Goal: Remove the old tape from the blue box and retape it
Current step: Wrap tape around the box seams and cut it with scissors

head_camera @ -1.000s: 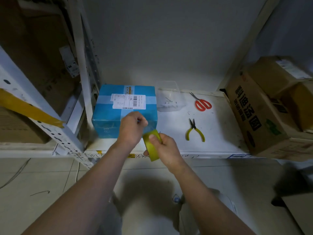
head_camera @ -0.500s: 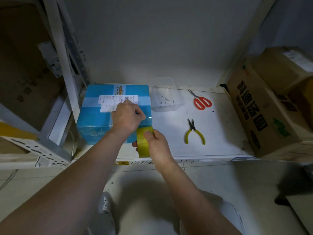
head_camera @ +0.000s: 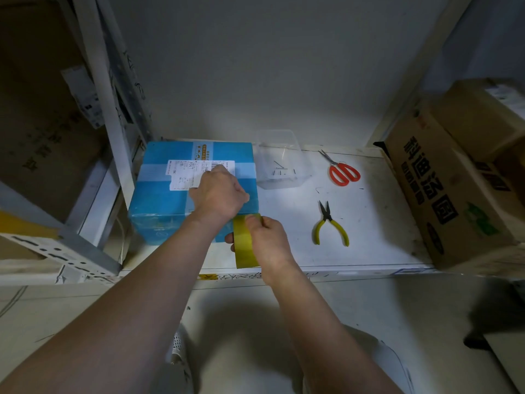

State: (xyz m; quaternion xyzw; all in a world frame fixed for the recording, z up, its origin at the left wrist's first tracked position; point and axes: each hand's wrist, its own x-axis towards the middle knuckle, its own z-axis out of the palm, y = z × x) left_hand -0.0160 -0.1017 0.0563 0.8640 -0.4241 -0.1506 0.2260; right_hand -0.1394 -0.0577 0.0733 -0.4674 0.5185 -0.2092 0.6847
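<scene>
Head view: we are pressing our left hand (head_camera: pixel 218 191), fingers curled, on the blue box (head_camera: pixel 170 200) sitting at 9 o'clock on the shelf (head_camera: pixel 369 245). Our right hand (head_camera: pixel 267 240) is gripping the yellow tape roll (head_camera: pixel 243 243) at the box's 5 o'clock corner.

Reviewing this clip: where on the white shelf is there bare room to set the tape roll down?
Bare shelf lies between the blue box and the pliers, and between the pliers and the brown carton. The back is crowded by the clear container and scissors.
</scene>
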